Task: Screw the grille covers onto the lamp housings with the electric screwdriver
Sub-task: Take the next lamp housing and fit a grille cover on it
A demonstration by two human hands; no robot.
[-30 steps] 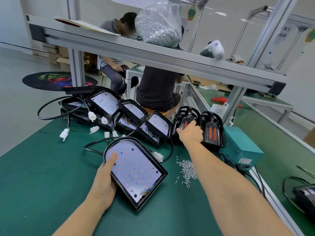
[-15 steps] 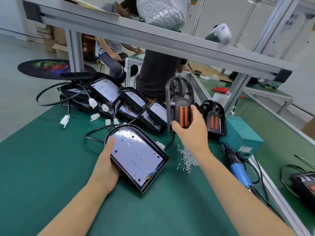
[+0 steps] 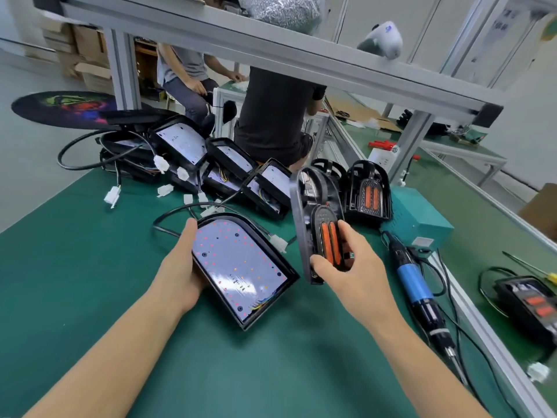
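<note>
Grille cover [image 3: 316, 224] w/ orange inserts is held upright, on edge, above the green mat [image 3: 90, 267], just right of the lamp housing [image 3: 241, 267]. Right hand [image 3: 352, 267] grips its lower end, thumb and fingers curled round it. Left hand [image 3: 180, 273] holds the housing's left edge, LED board facing up. Electric screwdriver [image 3: 416, 285] lies on the mat at right, untouched. More housings [image 3: 180, 143] and another cover [image 3: 369, 191] sit behind.

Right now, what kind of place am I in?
Probably a lamp assembly line: a green bench with open lamp housings, an electric screwdriver, and workers seated behind.
</note>
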